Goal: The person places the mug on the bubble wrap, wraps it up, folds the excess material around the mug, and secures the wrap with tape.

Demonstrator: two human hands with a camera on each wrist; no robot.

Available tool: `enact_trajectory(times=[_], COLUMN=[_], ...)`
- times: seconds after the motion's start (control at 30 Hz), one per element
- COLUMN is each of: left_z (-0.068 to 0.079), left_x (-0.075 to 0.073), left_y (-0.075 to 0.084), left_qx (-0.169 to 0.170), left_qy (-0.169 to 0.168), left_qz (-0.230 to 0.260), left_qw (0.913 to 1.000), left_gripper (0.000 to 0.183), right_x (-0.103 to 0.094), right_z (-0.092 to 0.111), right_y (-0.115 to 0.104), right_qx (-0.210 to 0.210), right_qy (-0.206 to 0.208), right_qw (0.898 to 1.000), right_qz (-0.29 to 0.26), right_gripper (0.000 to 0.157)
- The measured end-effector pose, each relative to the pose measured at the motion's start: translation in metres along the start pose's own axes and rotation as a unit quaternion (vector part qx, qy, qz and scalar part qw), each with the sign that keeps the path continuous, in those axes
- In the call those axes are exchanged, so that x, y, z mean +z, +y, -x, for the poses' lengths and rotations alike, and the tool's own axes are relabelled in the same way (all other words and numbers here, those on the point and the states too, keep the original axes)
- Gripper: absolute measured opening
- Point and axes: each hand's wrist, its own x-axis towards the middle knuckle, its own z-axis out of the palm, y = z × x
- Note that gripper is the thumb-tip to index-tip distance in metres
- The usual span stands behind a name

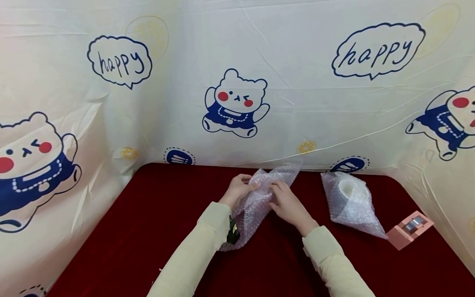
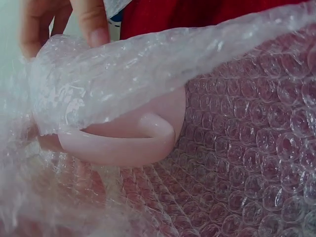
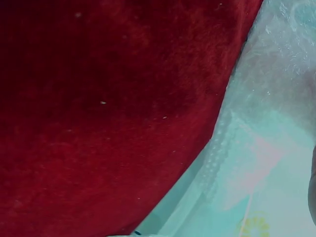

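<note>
The mug [image 2: 128, 133], pale pink with its handle showing, lies partly wrapped in a sheet of bubble wrap [image 1: 256, 198] near the middle of the red desk [image 1: 148, 218], between the person's two hands. The left hand [image 1: 239, 189] has its grip closed on the wrapped mug, fingers curled over the top of the bundle; in the left wrist view, fingertips [image 2: 94, 27] press the wrap down against the mug's body. The right hand [image 1: 287, 202] pinches the wrap from the other side, its grip narrow on the plastic. The sheet trails from the hands toward the person, past the left sleeve [image 1: 200, 243], where something small and dark [image 1: 233, 235] shows at its edge; what it is cannot be told. To the right, apart from the hands, lies a second bubble-wrapped bundle [image 1: 350, 202] with something white inside. Further right, near the desk's edge, sits a small pink box [image 1: 410, 229]. A cartoon bear cloth [image 1: 237, 103] stands behind the desk.
</note>
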Motion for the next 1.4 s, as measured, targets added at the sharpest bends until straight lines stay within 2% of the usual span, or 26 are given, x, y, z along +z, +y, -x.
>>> enact_trajectory(times=[0.33,0.43,0.57,0.9,1.0,1.13,1.2,1.27,1.33,1.4], left_z=[-0.003,-0.004,-0.006,-0.003,-0.002,-0.003,-0.003,-0.003,-0.002,-0.002], left_x=[0.006,0.007,0.009,0.010,0.011,0.011,0.012,0.013,0.013,0.014], left_y=[0.001,0.002,0.001,0.002,0.003,0.003,0.004,0.004,0.005,0.006], left_qx=[-0.003,-0.006,0.007,0.061,0.061,0.059,0.054,0.047,0.041,0.035], left_qy=[0.020,0.021,0.028,0.041,0.042,0.047,0.050,0.048,0.047,0.045], left_qz=[-0.026,-0.038,-0.069,-0.151,-0.164,-0.181,-0.191,-0.193,-0.194,-0.192], left_qw=[0.9995,0.9990,0.9972,0.9857,0.9837,0.9806,0.9789,0.9789,0.9790,0.9797], left_gripper=[0.046,0.045,0.041,0.034,0.032,0.029,0.029,0.029,0.029,0.030], right_x=[-0.002,-0.002,-0.002,-0.005,-0.003,0.000,0.001,0.002,0.002,0.002], right_z=[0.005,0.005,0.005,0.011,0.011,0.011,0.010,0.009,0.007,0.006], right_y=[0.004,0.005,0.007,0.018,0.020,0.021,0.021,0.022,0.025,0.028], right_qx=[0.068,0.071,0.064,0.067,0.067,0.069,0.087,0.129,0.198,0.278], right_qy=[0.028,0.028,0.027,0.023,0.032,0.065,0.086,0.100,0.094,0.071], right_qw=[0.997,0.997,0.997,0.990,0.989,0.985,0.980,0.971,0.952,0.925], right_qz=[-0.029,-0.031,-0.045,-0.119,-0.127,-0.144,-0.154,-0.176,-0.213,-0.251], right_gripper=[0.045,0.048,0.049,0.032,0.031,0.031,0.030,0.029,0.032,0.037])
